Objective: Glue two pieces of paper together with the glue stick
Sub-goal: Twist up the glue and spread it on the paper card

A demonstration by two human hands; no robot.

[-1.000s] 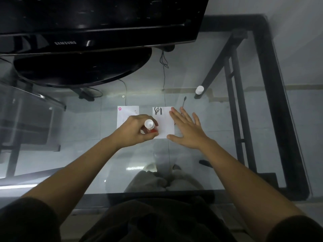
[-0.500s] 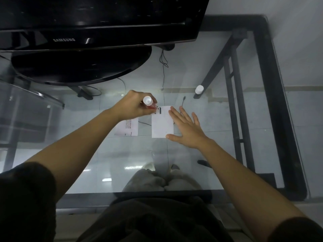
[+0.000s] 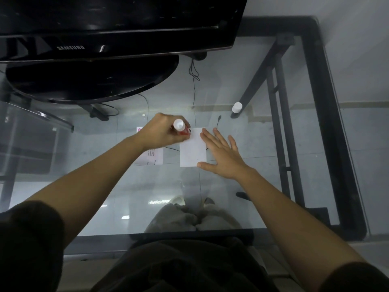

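Observation:
Two small white papers lie side by side on the glass table (image 3: 242,207). The right paper (image 3: 192,152) is plain white on top. My right hand (image 3: 223,154) lies flat with fingers spread, pressing its right edge. My left hand (image 3: 163,132) grips a red glue stick (image 3: 181,128) with a white end up, its lower end at the right paper's top left corner. The left paper (image 3: 154,157) carries small print and is partly hidden under my left wrist.
A black Samsung monitor (image 3: 117,24) on a round black stand (image 3: 90,79) fills the far left. A white cap (image 3: 237,107) stands at the far right of the papers. The table's black frame (image 3: 328,123) runs along the right. Cables show under the glass.
My left hand carried the glue stick from the right paper's near edge up to its far left corner, then slightly down. The right hand stayed flat on the paper.

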